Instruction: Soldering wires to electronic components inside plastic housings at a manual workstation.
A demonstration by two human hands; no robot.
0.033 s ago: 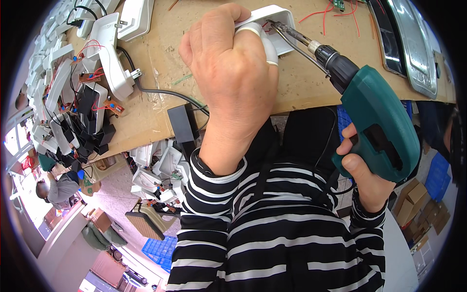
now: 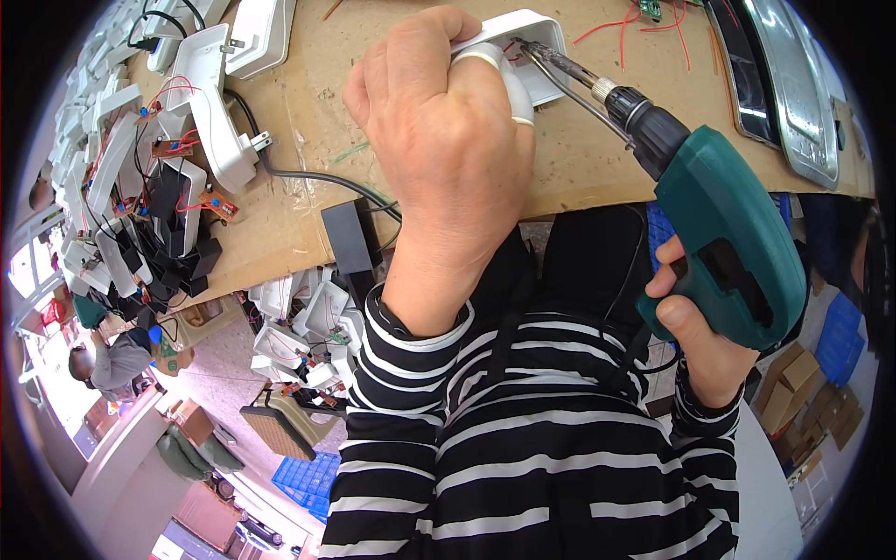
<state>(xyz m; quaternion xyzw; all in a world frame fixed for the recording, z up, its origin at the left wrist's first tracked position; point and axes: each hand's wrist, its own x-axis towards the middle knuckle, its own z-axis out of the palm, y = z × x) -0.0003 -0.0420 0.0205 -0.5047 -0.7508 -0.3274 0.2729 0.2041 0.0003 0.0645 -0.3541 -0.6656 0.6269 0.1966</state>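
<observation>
On the workbench (image 2: 597, 159), left hand (image 2: 448, 140) gripping white housing (image 2: 523, 37), right hand (image 2: 700, 336) gripping green drill (image 2: 719, 233)

1. A brown, board-topped workbench (image 2: 308, 140) carries everything.
2. White plastic casings with red-wired circuit boards (image 2: 126, 159) lie piled along its left side.
3. A black rectangular power adapter (image 2: 347, 235) with grey cable lies near its front edge.
4. Silver metal trays (image 2: 793, 84) rest at its right end.
</observation>
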